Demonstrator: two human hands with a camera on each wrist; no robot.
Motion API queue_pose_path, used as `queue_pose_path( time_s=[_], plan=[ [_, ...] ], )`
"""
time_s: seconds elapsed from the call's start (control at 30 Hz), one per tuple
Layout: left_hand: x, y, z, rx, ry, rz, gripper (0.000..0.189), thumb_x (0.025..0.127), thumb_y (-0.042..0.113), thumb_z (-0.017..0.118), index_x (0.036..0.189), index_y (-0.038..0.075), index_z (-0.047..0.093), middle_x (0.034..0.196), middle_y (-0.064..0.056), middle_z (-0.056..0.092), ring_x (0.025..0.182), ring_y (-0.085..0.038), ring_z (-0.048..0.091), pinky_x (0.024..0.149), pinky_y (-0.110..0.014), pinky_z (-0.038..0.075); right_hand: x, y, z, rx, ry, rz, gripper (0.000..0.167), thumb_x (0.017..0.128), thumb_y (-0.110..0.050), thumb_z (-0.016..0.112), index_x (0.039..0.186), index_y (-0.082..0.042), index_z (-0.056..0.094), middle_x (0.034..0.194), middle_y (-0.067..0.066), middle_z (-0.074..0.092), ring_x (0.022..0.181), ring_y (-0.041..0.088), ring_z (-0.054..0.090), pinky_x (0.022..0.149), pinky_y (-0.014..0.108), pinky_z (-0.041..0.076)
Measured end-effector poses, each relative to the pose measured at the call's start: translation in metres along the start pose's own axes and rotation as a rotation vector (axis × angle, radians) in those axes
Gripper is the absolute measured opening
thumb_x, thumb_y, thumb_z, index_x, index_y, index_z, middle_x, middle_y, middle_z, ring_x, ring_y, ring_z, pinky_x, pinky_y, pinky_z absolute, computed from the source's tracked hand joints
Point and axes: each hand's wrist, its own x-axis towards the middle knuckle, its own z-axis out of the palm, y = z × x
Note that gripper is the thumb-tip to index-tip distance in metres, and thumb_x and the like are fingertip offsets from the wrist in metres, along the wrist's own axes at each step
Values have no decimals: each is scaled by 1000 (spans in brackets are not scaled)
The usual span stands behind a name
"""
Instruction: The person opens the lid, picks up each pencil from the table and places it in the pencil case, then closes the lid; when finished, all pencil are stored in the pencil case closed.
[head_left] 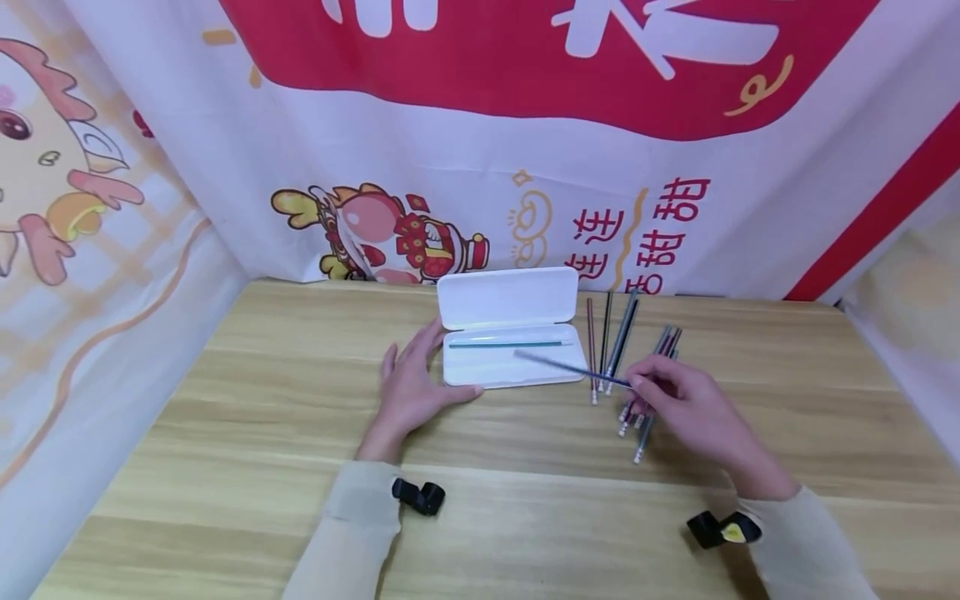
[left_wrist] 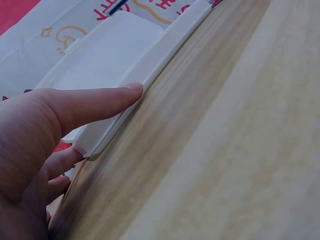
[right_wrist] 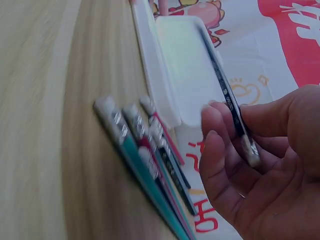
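Observation:
A white pencil case point(head_left: 487, 371) lies with its lid point(head_left: 506, 298) raised, and one teal pencil point(head_left: 510, 344) rests inside along the back. My left hand point(head_left: 416, 387) holds the case's left end, thumb point(left_wrist: 100, 105) along the front edge and other fingers round the side. Between thumb and fingertips, my right hand point(head_left: 686, 400) pinches a dark pencil point(right_wrist: 227, 92) near its eraser end. The pencil's far end reaches over the case, slightly blurred. Below and beside the right hand lie several loose pencils point(right_wrist: 137, 155), partly hidden by it in the head view.
Nearer the case's right end, several more pencils lie side by side, among them a red pencil point(head_left: 590, 333). A printed curtain point(head_left: 465, 142) hangs at the table's back edge. The wooden table point(head_left: 525, 517) spreads out in front of the case.

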Motion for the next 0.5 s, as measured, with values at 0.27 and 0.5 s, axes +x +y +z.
queue_pose_path(
  time_s=[0.27,0.5],
  plan=[
    [1,1,-1,1,-2,-4,123,73,50,99,171,30,28,169,2,50,165,-26,31,137,-56,-6,32,-28,24,-55,56,-69,24,114,-29,53,126,-14,69,108,13,72,95,28,67,71,30,60],
    [1,1,0,0,-5,-16,121,74,52,98,171,33,28,167,3,52,165,-24,31,137,-55,-7,78,-36,45,-152,118,-150,20,113,-18,55,118,-10,72,104,11,75,90,25,69,68,32,58]
  ],
)
